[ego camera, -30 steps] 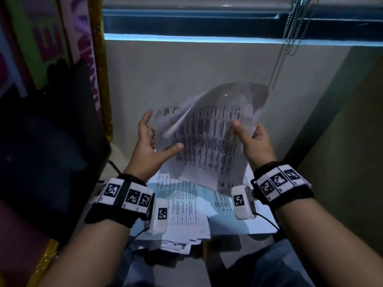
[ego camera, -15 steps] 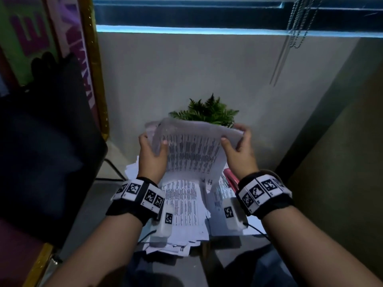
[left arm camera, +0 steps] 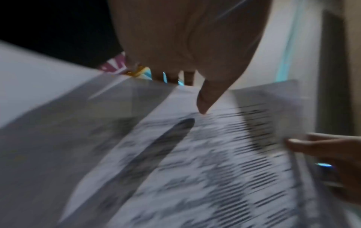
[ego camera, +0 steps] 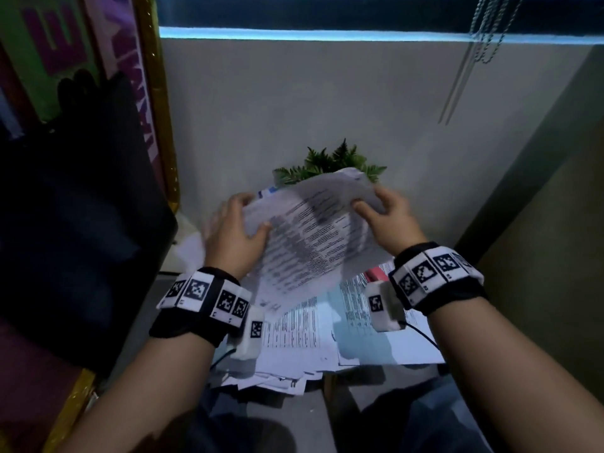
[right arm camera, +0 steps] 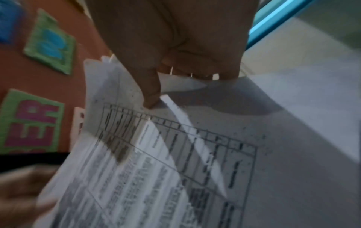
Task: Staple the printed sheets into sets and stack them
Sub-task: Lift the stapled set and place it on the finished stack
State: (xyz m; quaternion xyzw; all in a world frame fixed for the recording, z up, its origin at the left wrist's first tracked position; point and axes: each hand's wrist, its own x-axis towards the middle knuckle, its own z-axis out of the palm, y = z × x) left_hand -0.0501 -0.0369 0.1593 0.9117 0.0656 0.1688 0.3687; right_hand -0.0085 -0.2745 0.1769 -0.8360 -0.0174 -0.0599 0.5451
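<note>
A set of printed sheets (ego camera: 313,237) is held up in the air, tilted, above a messy pile of printed sheets (ego camera: 294,335) on the small table. My left hand (ego camera: 235,233) grips its left edge, thumb on the printed face. My right hand (ego camera: 385,217) pinches its upper right corner. In the left wrist view the thumb presses on the blurred sheets (left arm camera: 205,154). The right wrist view shows the thumb on the table-printed sheets (right arm camera: 175,154). A red object (ego camera: 376,274), perhaps the stapler, peeks out beside my right wrist.
A green plant (ego camera: 330,161) stands against the pale wall behind the sheets. A dark chair back (ego camera: 81,207) fills the left side. Blind cords (ego camera: 487,31) hang at the upper right. A gold-framed poster (ego camera: 153,93) stands at the left.
The held sheets came down from high in front of the wall to just above the pile and are now tilted. Both hands shifted their grip to the sheets' upper edges.
</note>
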